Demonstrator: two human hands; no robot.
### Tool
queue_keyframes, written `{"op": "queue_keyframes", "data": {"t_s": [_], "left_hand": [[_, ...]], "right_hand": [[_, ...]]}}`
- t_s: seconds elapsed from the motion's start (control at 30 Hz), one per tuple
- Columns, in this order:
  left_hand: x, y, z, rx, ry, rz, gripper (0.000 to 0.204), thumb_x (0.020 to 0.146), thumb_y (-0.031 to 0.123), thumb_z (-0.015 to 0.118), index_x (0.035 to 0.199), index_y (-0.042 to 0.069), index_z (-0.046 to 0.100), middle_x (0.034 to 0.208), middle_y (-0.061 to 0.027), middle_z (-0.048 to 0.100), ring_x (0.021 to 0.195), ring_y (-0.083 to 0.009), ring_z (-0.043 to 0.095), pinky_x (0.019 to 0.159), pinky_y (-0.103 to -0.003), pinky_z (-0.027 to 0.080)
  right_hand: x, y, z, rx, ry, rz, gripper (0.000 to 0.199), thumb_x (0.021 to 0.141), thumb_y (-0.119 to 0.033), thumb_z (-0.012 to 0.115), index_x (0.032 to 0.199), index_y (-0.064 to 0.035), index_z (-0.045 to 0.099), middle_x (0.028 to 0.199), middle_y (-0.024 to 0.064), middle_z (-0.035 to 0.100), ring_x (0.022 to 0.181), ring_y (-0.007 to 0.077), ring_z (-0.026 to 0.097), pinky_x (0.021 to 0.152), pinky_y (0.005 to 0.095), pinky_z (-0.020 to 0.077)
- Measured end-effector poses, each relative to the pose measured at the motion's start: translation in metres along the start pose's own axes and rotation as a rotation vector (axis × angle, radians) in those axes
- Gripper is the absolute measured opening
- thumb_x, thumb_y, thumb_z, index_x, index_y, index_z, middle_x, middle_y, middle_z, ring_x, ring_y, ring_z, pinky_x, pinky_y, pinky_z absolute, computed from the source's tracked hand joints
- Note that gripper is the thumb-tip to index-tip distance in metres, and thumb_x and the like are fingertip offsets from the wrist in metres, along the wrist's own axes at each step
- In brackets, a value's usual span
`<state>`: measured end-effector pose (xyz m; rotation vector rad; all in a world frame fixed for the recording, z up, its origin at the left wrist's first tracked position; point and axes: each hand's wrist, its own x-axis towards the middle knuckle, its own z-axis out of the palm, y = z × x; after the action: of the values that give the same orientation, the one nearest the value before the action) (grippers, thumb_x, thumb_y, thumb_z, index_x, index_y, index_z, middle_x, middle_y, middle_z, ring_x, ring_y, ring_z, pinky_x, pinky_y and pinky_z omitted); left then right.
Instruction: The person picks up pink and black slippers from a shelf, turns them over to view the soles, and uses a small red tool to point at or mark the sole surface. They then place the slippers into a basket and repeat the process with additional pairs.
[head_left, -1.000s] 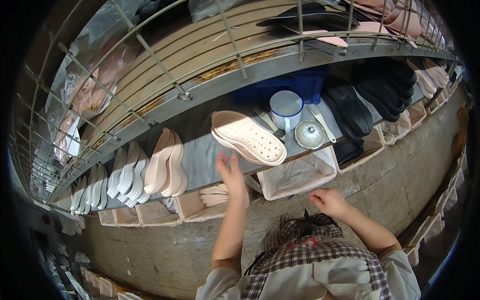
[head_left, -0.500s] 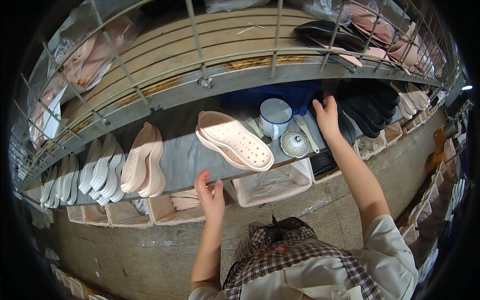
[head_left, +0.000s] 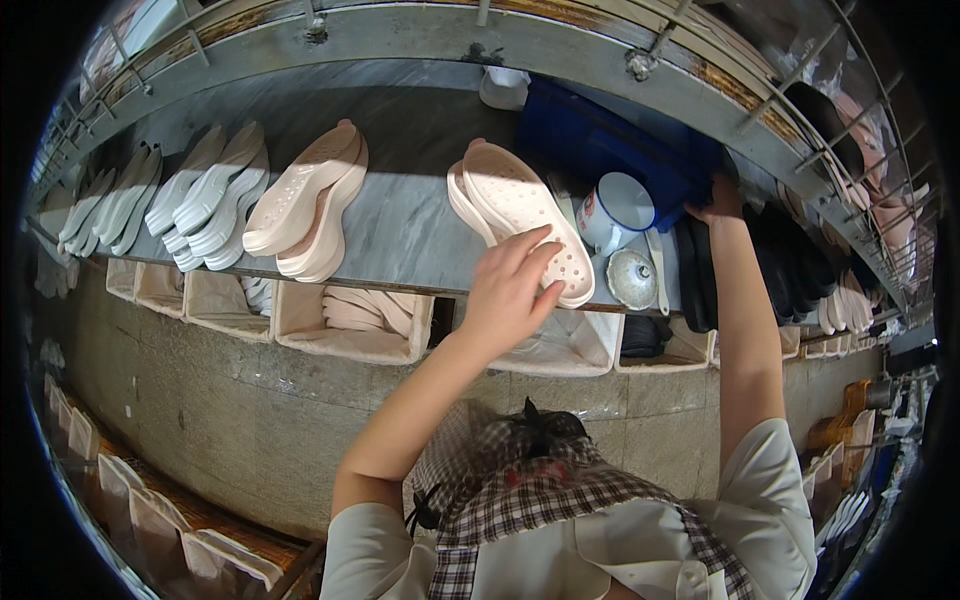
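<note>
My left hand (head_left: pixel 508 284) reaches up to a grey shelf (head_left: pixel 400 235) and rests its spread fingers on the near end of a cream perforated shoe sole (head_left: pixel 520 222), which lies flat on a second sole of the same kind. My right hand (head_left: pixel 722 199) is stretched far to the right, fingers against the edge of a dark blue bin (head_left: pixel 620 150) and beside upright black soles (head_left: pixel 790 260). What the right fingers hold is hidden.
A white enamel mug (head_left: pixel 615 212) and its round metal lid (head_left: pixel 633 278) sit right of the cream sole. Pink soles (head_left: pixel 310 200) and white soles (head_left: pixel 200 200) stand on edge to the left. Cloth bins (head_left: pixel 350 325) hang under the shelf. Wire racks run overhead.
My left hand rose from below the shelf edge onto the cream sole. My right hand stayed near the blue bin and black soles. The view moved closer to the shelf.
</note>
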<state>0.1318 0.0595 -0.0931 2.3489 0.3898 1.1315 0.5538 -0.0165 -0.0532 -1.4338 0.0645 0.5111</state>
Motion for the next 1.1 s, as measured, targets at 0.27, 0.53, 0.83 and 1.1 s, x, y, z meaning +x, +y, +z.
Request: {"op": "queue_keyframes", "data": {"t_s": [0.27,0.53,0.83,1.1], "left_hand": [[0.053,-0.012,0.037,0.252,-0.103,-0.033,0.046,0.082,0.035,0.064,0.120,0.010,0.055,0.131,-0.0078,0.052,0.127,-0.0262,0.042,0.103,-0.053,0.029],[0.054,-0.026,0.045,0.314,0.038,-0.038,0.042,0.080,0.031,0.065,0.115,0.010,0.058,0.118,-0.0078,0.059,0.120,-0.0239,0.048,0.100,-0.048,0.033],[0.144,-0.136,0.026,0.635,0.028,-0.093,0.032,0.073,0.017,0.063,0.104,0.009,0.061,0.104,-0.0098,0.063,0.101,-0.0303,0.058,0.088,-0.044,0.044],[0.209,-0.213,0.056,0.790,-0.231,-0.227,0.031,0.073,0.016,0.064,0.103,0.009,0.062,0.103,-0.0104,0.063,0.100,-0.0302,0.058,0.088,-0.045,0.043]], "right_hand": [[-0.005,-0.005,-0.005,-0.080,-0.087,-0.042,0.039,0.090,-0.023,0.046,0.128,-0.0140,0.045,0.137,0.0119,0.037,0.125,0.0393,0.033,0.084,0.0690,0.0411],[-0.003,-0.008,-0.015,-0.137,-0.175,-0.087,0.047,0.087,-0.023,0.048,0.132,-0.0150,0.039,0.139,0.0134,0.034,0.124,0.0433,0.033,0.079,0.0693,0.0450],[0.030,-0.011,-0.052,-0.135,-0.370,-0.101,0.066,0.087,-0.055,0.052,0.141,-0.0207,0.033,0.144,0.0082,0.036,0.127,0.0362,0.039,0.082,0.0654,0.0451],[0.040,-0.016,-0.072,-0.085,-0.484,-0.089,0.059,0.088,-0.052,0.050,0.137,-0.0210,0.038,0.140,0.0079,0.041,0.126,0.0335,0.040,0.080,0.0621,0.0464]]}}
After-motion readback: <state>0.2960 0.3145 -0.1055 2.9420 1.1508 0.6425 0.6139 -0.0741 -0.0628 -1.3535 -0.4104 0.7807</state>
